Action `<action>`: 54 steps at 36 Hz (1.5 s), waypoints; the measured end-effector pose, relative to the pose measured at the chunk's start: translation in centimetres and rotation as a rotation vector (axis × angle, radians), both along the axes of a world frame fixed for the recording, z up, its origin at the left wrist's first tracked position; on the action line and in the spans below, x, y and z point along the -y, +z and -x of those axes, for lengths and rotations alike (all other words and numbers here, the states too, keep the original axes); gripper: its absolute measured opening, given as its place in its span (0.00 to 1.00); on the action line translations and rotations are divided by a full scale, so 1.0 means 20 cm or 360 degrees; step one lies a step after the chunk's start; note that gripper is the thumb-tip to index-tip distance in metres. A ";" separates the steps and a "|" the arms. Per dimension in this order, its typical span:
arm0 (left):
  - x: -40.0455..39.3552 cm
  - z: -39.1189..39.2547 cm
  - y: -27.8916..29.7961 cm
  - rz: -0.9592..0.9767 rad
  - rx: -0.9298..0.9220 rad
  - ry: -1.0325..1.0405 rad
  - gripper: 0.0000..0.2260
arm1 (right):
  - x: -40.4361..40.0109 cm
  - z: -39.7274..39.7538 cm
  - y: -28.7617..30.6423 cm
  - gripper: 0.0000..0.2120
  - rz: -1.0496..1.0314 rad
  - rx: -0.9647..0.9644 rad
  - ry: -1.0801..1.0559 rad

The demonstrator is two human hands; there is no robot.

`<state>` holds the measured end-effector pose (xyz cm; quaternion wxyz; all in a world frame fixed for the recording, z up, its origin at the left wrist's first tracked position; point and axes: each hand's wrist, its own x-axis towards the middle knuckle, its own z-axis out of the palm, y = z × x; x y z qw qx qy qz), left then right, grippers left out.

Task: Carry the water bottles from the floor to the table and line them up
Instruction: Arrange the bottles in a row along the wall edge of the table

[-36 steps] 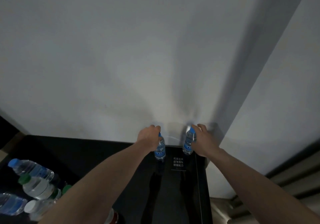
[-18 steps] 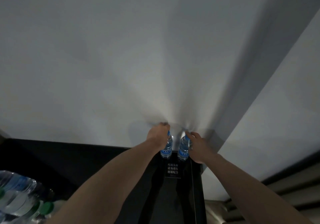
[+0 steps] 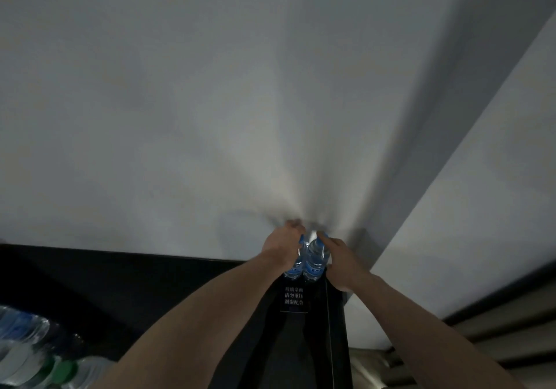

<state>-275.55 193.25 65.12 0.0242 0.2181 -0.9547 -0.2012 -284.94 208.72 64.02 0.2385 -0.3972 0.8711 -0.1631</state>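
Note:
Two small clear water bottles with blue labels stand upright, side by side and touching, at the far right corner of the black table (image 3: 150,292), against the white wall. My left hand (image 3: 281,245) grips the left bottle (image 3: 294,267) near its top. My right hand (image 3: 338,261) holds the right bottle (image 3: 314,261) from its right side, fingers around the neck. Both arms reach far forward over the table.
Several more bottles (image 3: 33,355) with blue and green caps lie blurred at the bottom left. A small dark sign with white text (image 3: 293,295) sits on the table just in front of the two bottles. The table's right edge (image 3: 346,328) drops off beside a wall corner.
Both hands have brought the two bottles together, from a hand's width apart to touching. The view has tilted upward, so the bottles at the left sank lower in frame.

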 end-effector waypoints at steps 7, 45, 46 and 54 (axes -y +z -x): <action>0.02 -0.01 0.04 -0.0013 0.0080 0.0104 0.13 | 0.00 -0.02 0.03 0.44 -0.0036 0.0019 0.0023; -0.06 -2.57 0.26 -0.0216 0.0049 0.1018 0.15 | -0.05 -1.78 0.03 0.31 0.0311 0.0603 0.0438; -0.03 -2.60 0.25 -0.0220 0.0082 0.1003 0.15 | 0.00 -1.82 0.03 0.31 0.0295 0.0590 0.0438; 0.10 -2.74 0.10 -0.0356 0.0207 0.0851 0.18 | 0.23 -2.03 -0.02 0.32 0.0199 0.0472 0.0427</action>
